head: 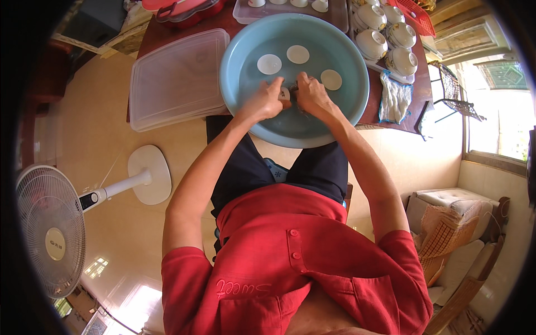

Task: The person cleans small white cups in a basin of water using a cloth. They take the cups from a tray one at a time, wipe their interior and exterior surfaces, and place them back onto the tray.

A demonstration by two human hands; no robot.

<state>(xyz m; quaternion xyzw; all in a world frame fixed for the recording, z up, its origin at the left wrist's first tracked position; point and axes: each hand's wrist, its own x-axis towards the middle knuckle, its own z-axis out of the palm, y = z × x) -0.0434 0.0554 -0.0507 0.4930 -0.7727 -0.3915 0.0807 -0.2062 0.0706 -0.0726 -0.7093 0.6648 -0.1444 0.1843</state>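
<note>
Over a light-blue plastic basin (228, 79), my left hand (268, 99) grips a small white cup (284, 94) with a dark mark on its side and a brownish lower part. Close to its right, my right hand (312, 94) is pinched on a dark, wiry scrubber (294, 88), partly hidden by the fingers. Three round white pieces, perhaps small cups or saucers, lie in the basin beyond my hands: one at left (269, 64), one at the far middle (297, 54) and one at right (331, 79). The basin seems to hold water.
The basin rests on a dark red table (421, 90), overhanging its front edge. Stacked clear plastic lids (178, 79) lie at left. A tray (289, 12) with small white cups stands behind. Upturned bowls (371, 44) and a cloth (395, 98) are at right. A fan (52, 234) stands left.
</note>
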